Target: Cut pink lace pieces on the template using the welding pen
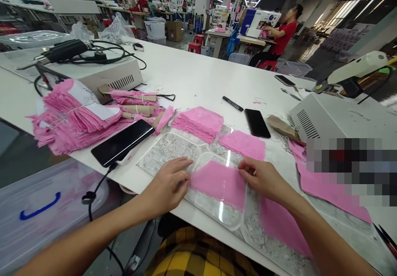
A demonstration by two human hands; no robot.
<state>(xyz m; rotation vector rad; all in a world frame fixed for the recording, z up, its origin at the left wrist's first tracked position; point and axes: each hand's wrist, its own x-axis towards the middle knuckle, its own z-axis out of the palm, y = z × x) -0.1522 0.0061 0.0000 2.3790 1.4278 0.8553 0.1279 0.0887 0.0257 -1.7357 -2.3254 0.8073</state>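
Note:
A pink lace piece lies under a clear plastic template on a grey speckled mat at the near table edge. My left hand rests on the template's left end, fingers curled and pressing down at the lace's left edge. My right hand pinches the lace's upper right edge. A stack of pink lace pieces sits just beyond, with a single piece to its right.
Bundles of pink pieces lie at left beside a phone on a charger. A second phone, a marker and two white machine boxes stand around. A person in red sews in the background.

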